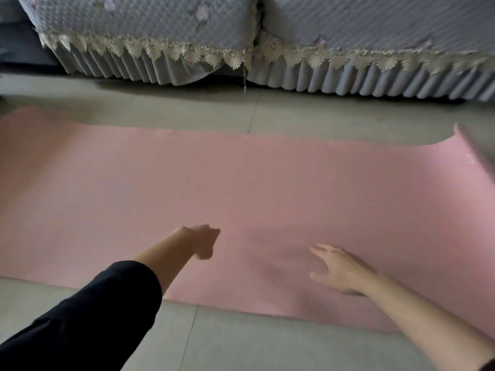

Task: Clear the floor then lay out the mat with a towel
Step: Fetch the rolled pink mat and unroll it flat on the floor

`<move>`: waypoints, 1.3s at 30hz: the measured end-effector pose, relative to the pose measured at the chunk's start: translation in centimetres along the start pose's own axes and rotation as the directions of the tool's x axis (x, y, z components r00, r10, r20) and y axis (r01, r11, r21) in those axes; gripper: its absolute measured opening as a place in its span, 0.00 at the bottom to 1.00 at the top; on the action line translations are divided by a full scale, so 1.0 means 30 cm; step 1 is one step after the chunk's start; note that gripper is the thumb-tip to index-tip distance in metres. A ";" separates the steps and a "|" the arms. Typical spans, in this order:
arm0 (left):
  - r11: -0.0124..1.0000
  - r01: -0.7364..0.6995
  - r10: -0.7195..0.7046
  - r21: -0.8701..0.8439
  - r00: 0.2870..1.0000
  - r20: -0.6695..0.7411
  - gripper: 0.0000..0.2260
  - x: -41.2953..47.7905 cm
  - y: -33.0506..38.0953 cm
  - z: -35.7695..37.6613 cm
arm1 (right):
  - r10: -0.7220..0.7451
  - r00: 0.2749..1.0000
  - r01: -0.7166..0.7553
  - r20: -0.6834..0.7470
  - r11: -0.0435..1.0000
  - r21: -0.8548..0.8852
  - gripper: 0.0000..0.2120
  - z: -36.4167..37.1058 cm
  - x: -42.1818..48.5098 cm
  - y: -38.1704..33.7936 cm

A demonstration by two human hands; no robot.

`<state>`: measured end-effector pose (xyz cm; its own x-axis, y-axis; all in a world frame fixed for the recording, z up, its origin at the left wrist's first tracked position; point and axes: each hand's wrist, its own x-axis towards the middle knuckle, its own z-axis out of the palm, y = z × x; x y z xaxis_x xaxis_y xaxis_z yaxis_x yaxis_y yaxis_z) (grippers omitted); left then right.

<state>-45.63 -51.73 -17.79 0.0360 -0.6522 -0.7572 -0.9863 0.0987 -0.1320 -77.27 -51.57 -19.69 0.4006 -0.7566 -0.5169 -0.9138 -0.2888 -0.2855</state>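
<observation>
Grip, left hand point(204, 241): fingers curled loosely inward, nothing in them; it hangs over the near-middle of the mat, and contact with the mat is not clear.
Grip, right hand point(339, 269): spread open, fingers extended, palm down, holding nothing; low over the mat near its front edge, blurred, so I cannot tell whether it is touching.
Left arm: black sleeve point(88, 317) pushed up to mid-forearm, reaching in from the lower left.
Right arm: bare forearm, coming in from the lower right.
Yoga mat point(160, 188): pink, unrolled lengthwise across the frame, lying mostly flat on the floor.
Mat, right end: curls upward at the frame edge, grey underside showing.
Mat, left end: runs out of frame, far corner slightly lifted.
Floor point(267, 344): grey tile with visible grout lines, bare on both long sides of the mat.
Sofa point(375, 28): beyond the mat, parallel to it, a strip of floor between them.
Sofa cover: quilted blue-grey with floral print, cream lace trim point(187, 53), pleated skirt down to the floor.
Towel: not in view.
</observation>
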 end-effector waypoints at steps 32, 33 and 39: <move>0.872 -0.487 0.296 -0.059 0.617 -0.729 0.20 0.612 1.669 -0.353 | 0.657 0.534 -0.726 -0.532 0.679 0.109 0.27 -0.233 0.179 1.776; 0.874 -0.481 0.290 -0.063 0.621 -0.728 0.20 0.609 1.672 -0.359 | 0.633 0.544 -0.693 -0.550 0.709 0.132 0.27 -0.250 0.203 1.792; 0.901 -0.429 0.268 -0.067 0.673 -0.689 0.30 0.606 1.678 -0.378 | 0.559 0.671 -0.571 -0.487 0.809 0.142 0.30 -0.356 0.343 1.911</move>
<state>-96.45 -67.14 -30.93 -0.3513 -0.9305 -0.1038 -0.9150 0.3177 0.2487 -126.24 -82.18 -32.74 -0.2745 -0.9548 -0.1139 -0.9582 0.2815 -0.0509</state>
